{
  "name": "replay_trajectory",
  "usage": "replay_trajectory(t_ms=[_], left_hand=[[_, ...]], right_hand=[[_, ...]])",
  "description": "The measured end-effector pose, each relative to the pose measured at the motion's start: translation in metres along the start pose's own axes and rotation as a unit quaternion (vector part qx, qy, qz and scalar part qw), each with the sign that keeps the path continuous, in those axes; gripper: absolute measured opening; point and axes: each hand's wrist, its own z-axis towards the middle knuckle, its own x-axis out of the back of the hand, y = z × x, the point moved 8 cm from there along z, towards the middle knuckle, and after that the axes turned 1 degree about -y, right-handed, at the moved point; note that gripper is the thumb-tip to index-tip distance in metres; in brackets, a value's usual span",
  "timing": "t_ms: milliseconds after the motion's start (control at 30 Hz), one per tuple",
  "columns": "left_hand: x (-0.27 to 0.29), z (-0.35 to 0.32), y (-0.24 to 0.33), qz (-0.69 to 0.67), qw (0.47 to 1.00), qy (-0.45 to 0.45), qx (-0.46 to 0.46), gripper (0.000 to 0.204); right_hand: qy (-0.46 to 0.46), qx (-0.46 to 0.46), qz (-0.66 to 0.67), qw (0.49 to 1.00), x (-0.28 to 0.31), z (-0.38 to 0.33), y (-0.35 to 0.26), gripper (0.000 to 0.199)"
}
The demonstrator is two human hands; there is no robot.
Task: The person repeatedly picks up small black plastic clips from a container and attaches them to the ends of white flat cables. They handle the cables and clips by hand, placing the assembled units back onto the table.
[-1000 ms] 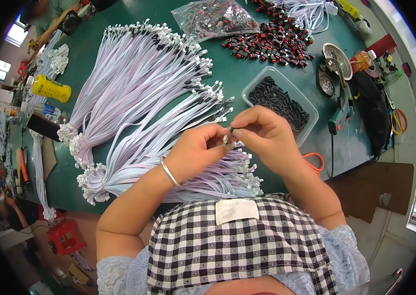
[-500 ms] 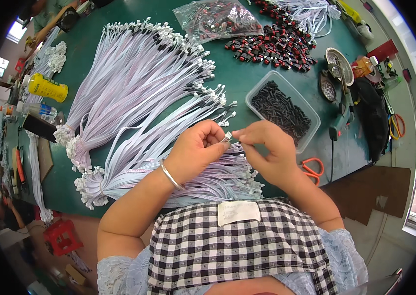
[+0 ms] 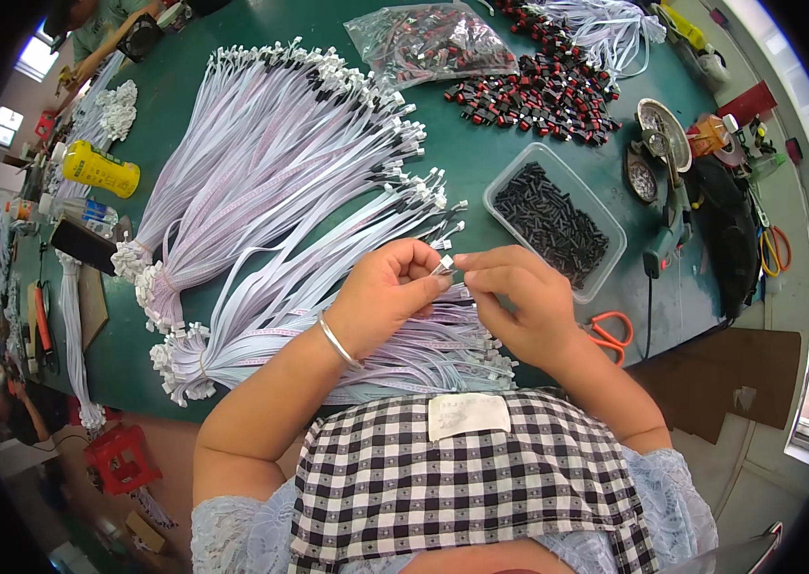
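Note:
In front of my chest, my left hand [image 3: 387, 295] pinches the end of a flat ribbon cable by its small white connector [image 3: 445, 265]. My right hand [image 3: 527, 304] meets it from the right, thumb and forefinger pressed together at the connector's edge; anything between those fingertips is too small to make out. Beneath both hands spreads a bundle of white cables [image 3: 404, 356] with white plugs at their ends. Farther off lies a bigger fanned bundle [image 3: 256, 191], many of its far ends dark just behind the plugs. A clear plastic tub [image 3: 618, 256] beside my right hand holds short black tubes [image 3: 554, 218].
Orange-handled scissors [image 3: 612, 337] lie by my right forearm. Toward the back are a heap of red-and-black parts [image 3: 557, 96] and a clear bag [image 3: 433, 43] of them. Metal dishes [image 3: 672, 134] and a green hand tool [image 3: 665, 251] sit right. A yellow bottle [image 3: 100, 170] stands left.
The right fingers have shifted slightly around the connector. The whole view has moved a little; both hands otherwise keep their place.

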Motion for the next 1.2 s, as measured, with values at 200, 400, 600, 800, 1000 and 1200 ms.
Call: replay_trajectory(t_ms=[200, 400, 600, 800, 1000, 1200], left_hand=[[-0.003, 0.001, -0.003, -0.006, 1.000, -0.009, 0.010, 0.011], [0.000, -0.001, 0.001, -0.001, 1.000, -0.011, 0.000, 0.009], [0.001, -0.001, -0.004, -0.017, 1.000, -0.005, -0.001, 0.011], [0.003, -0.003, -0.002, -0.018, 1.000, 0.009, -0.017, 0.013], [0.005, -0.001, -0.007, -0.066, 0.998, 0.013, 0.011, 0.012], [0.003, -0.002, -0.002, -0.080, 0.997, -0.006, -0.006, 0.007]], right_hand=[[-0.004, 0.015, 0.022, 1.000, -0.003, 0.008, 0.000, 0.020], [0.006, 0.003, 0.014, 1.000, -0.001, 0.012, 0.006, 0.020], [-0.013, 0.043, 0.010, 0.999, -0.005, 0.005, -0.004, 0.021], [0.004, -0.058, 0.011, 0.998, -0.001, 0.002, 0.025, 0.018], [0.007, -0.342, 0.323, 0.882, -0.019, -0.024, 0.055, 0.012], [0.012, -0.359, 0.362, 0.860, -0.024, -0.023, 0.059, 0.012]])
